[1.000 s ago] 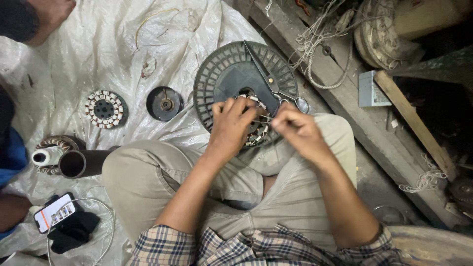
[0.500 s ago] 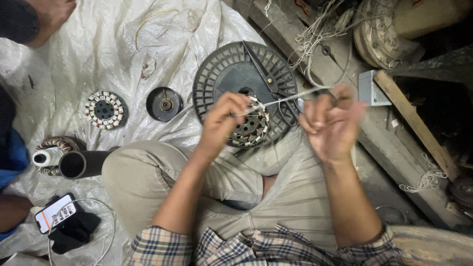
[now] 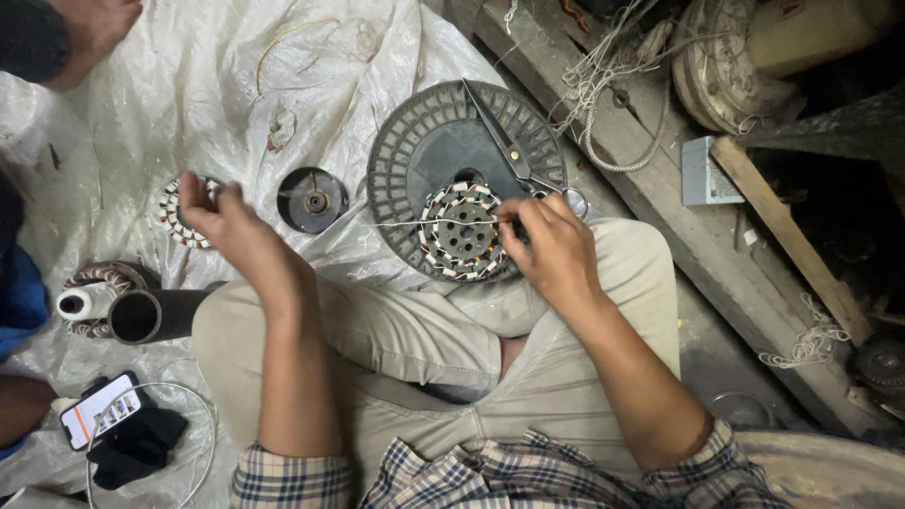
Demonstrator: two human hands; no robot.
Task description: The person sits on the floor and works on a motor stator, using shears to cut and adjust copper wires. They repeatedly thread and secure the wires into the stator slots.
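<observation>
White plastic sheet on floor; carries round black grille, pipe, phone.

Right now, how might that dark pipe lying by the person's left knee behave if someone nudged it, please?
The dark pipe lies on its side on crinkled plastic sheeting, so it would probably roll, though the wrinkles may slow it. It looks rigid and hollow, so likely lighter than a solid bar.

Scissors and dark cup beside the stator.

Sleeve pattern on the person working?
Plaid sleeves, dark blue, tan and white checks; seen in the head view.
</observation>
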